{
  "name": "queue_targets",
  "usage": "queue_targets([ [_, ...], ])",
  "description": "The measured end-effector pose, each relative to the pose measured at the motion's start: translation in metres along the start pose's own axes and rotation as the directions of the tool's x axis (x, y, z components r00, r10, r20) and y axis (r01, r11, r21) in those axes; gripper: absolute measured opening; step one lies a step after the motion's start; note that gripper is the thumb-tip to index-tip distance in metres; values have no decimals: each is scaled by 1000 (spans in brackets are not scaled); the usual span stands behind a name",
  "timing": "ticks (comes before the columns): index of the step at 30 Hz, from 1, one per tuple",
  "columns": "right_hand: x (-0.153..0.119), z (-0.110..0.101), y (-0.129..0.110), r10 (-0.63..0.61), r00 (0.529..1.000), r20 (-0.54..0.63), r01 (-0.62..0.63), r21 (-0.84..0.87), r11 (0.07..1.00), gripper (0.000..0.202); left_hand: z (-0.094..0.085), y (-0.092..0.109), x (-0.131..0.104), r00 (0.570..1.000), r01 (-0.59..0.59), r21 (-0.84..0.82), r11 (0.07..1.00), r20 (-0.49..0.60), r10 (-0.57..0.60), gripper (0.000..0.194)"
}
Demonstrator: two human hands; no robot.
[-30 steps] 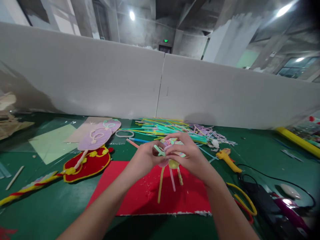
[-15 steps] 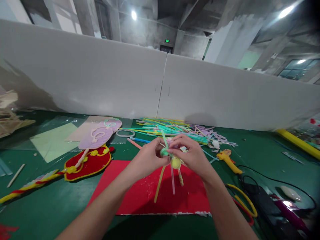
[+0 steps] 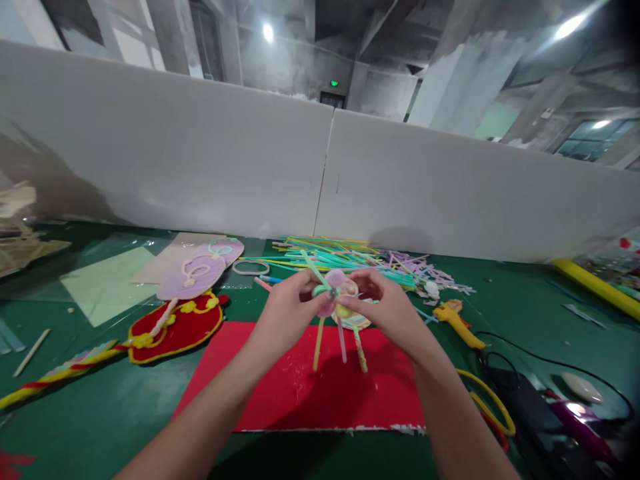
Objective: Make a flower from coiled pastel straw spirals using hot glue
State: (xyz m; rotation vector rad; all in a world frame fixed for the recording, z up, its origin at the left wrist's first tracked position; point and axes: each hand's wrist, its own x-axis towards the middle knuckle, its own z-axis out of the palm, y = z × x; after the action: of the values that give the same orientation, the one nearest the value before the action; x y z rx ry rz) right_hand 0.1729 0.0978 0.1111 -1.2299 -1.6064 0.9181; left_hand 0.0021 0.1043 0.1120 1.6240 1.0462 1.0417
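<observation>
Over the red board (image 3: 295, 393), my left hand (image 3: 286, 312) and my right hand (image 3: 387, 308) pinch a flower of coiled pastel pipe cleaners (image 3: 335, 279) between thumbs and fingers. Its round petals are lilac, peach, yellow, pink and mint green. A pale green stem (image 3: 314, 268) sticks up to the left, while a yellow one (image 3: 319, 345) and a pink one (image 3: 341, 341) point down. Partly hidden behind the flower is a striped pastel disc (image 3: 367, 319) with a twisted stick (image 3: 361, 352).
Loose pipe cleaners (image 3: 340, 255) lie heaped behind the hands. On the left are a red fan-shaped piece (image 3: 173, 333), a lilac one (image 3: 193, 272) and a green sheet (image 3: 107, 283). A yellow glue gun (image 3: 459, 323) with a black cord lies right; a white partition (image 3: 225, 160) stands behind.
The flower has turned in my hands, so its petals now face me more. The green stem leans further left, and more of the striped disc shows.
</observation>
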Motion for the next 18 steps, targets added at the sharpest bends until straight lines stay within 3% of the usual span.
queue_targets([
  [4,2,7,4,28,999,35,-31,90,995,29,2,2,-2,998,-28,152,988,-53,37,8],
  [9,4,7,8,-21,996,88,17,43,999,20,-2,5,-3,991,-72,266,961,-94,100,12],
  [13,4,6,7,-21,996,90,22,-17,1000,15,-3,7,-3,989,-82,263,961,-95,111,17],
  [18,3,5,2,-42,997,71,46,-56,997,27,-4,7,-3,988,0,219,976,-151,34,17],
])
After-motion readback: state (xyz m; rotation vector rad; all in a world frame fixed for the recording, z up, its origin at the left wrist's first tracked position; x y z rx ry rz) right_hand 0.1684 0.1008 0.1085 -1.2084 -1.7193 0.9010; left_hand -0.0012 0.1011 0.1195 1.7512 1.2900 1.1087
